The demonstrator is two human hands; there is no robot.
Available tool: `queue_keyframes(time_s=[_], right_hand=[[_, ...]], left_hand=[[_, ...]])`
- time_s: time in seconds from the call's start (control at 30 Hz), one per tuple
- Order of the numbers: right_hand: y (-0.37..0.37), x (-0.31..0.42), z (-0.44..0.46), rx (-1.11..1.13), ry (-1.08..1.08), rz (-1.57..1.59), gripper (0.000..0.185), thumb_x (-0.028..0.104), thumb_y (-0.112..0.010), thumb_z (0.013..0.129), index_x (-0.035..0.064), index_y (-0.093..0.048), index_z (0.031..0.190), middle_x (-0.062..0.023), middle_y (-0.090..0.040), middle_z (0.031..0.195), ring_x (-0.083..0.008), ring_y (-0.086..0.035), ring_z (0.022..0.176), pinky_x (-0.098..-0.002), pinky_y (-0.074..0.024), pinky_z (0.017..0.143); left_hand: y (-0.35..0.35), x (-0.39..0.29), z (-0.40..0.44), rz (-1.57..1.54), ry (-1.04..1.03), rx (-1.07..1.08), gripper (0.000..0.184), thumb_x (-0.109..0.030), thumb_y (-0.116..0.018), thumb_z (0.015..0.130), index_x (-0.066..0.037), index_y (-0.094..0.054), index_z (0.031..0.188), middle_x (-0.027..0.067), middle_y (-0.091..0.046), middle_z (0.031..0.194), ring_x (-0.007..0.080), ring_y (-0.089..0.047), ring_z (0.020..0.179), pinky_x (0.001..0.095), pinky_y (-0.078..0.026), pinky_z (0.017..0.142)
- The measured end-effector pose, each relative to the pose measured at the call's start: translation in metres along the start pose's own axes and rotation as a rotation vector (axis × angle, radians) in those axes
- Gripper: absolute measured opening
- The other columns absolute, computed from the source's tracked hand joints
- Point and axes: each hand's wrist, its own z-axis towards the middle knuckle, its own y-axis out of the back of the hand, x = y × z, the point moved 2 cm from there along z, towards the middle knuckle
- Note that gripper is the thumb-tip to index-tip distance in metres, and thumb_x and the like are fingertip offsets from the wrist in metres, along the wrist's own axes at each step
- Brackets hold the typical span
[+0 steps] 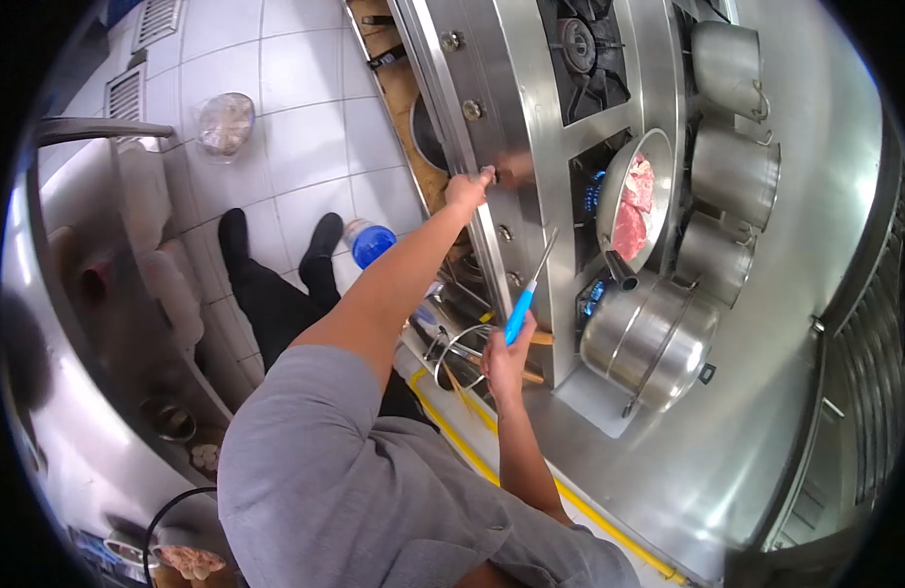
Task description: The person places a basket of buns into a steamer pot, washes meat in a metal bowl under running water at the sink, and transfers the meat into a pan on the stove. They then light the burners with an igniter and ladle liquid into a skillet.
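My left hand (468, 191) reaches to the stove's front panel, its fingers closed around a control knob (491, 176). In my right hand (507, 361) is a blue-handled tool (520, 312) with a slim metal shaft pointing up toward the burners; its exact kind is unclear. A frying pan (660, 218) rests tilted in view over a burner showing blue flame (594, 191). Inside lie pieces of raw red meat (636, 211). Beside the pan, a large steel pot (648, 340) lies near another blue flame (595, 294).
An unlit burner (577, 45) is at the top. Several steel pots (734, 176) line the back. Below the stove front are a metal container (460, 365) with utensils and a blue-lidded tub (372, 243). A clear bag (226, 127) lies on the tiled floor (300, 73).
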Motion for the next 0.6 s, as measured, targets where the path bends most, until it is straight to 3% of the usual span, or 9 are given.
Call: queue_keyframes(time_s=[0.03,0.1,0.13,0.17,0.2,0.27,0.37,0.43,0.6], right_hand=[[-0.004,-0.007,0.003,0.023,0.001,0.019,0.054,0.004,-0.048,0.085,0.0137,-0.026,0.133,-0.0069,-0.048,0.078,-0.0124,-0.045,0.048,-0.0247,-0.0390,0.041],[-0.020,-0.001,0.004,-0.252,0.627,-0.556,0.056,0.004,-0.054,0.083,0.0082,-0.025,0.130,-0.0132,-0.051,0.095,-0.0194,-0.055,0.071,-0.0320,-0.0464,0.065],[-0.032,0.004,-0.001,-0.111,0.441,-0.352,0.058,0.003,-0.057,0.081,0.0042,-0.025,0.128,-0.0173,-0.047,0.110,-0.0237,-0.054,0.094,-0.0360,-0.0419,0.084],[-0.044,-0.002,0.004,-0.046,0.541,-0.302,0.057,0.004,-0.057,0.081,0.0041,-0.025,0.127,-0.0168,-0.046,0.112,-0.0235,-0.054,0.096,-0.0362,-0.0426,0.084],[-0.062,-0.005,0.005,0.033,0.648,-0.242,0.055,0.004,-0.058,0.081,0.0039,-0.026,0.127,-0.0164,-0.045,0.115,-0.0232,-0.054,0.098,-0.0365,-0.0432,0.085],[-0.104,0.017,-0.011,0.156,0.969,-0.373,0.066,0.007,-0.061,0.083,0.0068,-0.017,0.132,-0.0180,-0.038,0.127,-0.0241,-0.054,0.103,-0.0350,-0.0468,0.084],[-0.161,0.090,-0.106,0.948,0.387,0.033,0.075,0.006,-0.059,0.085,0.0163,-0.006,0.137,-0.0185,-0.035,0.131,-0.0251,-0.054,0.105,-0.0340,-0.0536,0.073],[-0.192,0.125,-0.161,1.206,0.644,0.169,0.073,0.006,-0.058,0.087,0.0166,-0.008,0.138,-0.0168,-0.040,0.126,-0.0261,-0.059,0.098,-0.0331,-0.0540,0.071],[-0.270,0.176,-0.212,1.595,0.793,0.130,0.057,0.010,-0.059,0.088,0.0103,-0.028,0.136,-0.0141,-0.053,0.109,-0.0200,-0.059,0.090,-0.0320,-0.0511,0.069]], left_hand=[[0.012,-0.008,-0.018,0.146,-0.028,0.025,0.047,-0.047,-0.069,0.081,-0.002,-0.059,0.071,0.0050,-0.060,0.065,0.0167,-0.058,0.054,0.0305,-0.048,0.052],[0.034,-0.014,-0.067,0.192,0.043,0.362,0.058,-0.061,-0.056,0.084,-0.004,-0.058,0.075,0.0059,-0.060,0.064,0.0155,-0.047,0.045,0.0305,-0.037,0.043],[0.049,-0.036,-0.121,0.309,-0.030,0.424,0.058,-0.062,-0.050,0.087,-0.004,-0.060,0.089,0.0075,-0.062,0.074,0.0141,-0.049,0.051,0.0292,-0.037,0.042],[0.065,-0.039,-0.150,0.336,0.047,0.659,0.057,-0.060,-0.046,0.090,-0.006,-0.058,0.104,0.0100,-0.064,0.086,0.0134,-0.055,0.061,0.0288,-0.044,0.050],[0.086,-0.046,-0.187,0.346,-0.218,0.780,0.056,-0.057,-0.044,0.092,-0.007,-0.054,0.115,0.0110,-0.066,0.093,0.0170,-0.060,0.073,0.0335,-0.049,0.062],[0.123,-0.069,-0.259,0.434,-0.470,0.467,0.045,-0.041,-0.041,0.099,-0.008,-0.042,0.129,0.0131,-0.063,0.098,0.0251,-0.062,0.093,0.0388,-0.047,0.083],[0.187,-0.186,-0.384,0.739,-0.611,-0.035,0.048,-0.030,-0.045,0.098,-0.007,-0.031,0.137,0.0213,-0.061,0.095,0.0358,-0.062,0.086,0.0404,-0.048,0.077],[0.209,-0.257,-0.484,0.755,-0.791,-0.289,0.053,-0.028,-0.045,0.097,-0.008,-0.028,0.143,0.0274,-0.059,0.106,0.0414,-0.058,0.096,0.0450,-0.047,0.078],[0.230,-0.331,-0.765,1.120,-1.564,-1.322,0.045,-0.003,-0.051,0.085,-0.002,-0.046,0.130,0.0186,-0.060,0.116,0.0316,-0.060,0.099,0.0359,-0.050,0.079]])
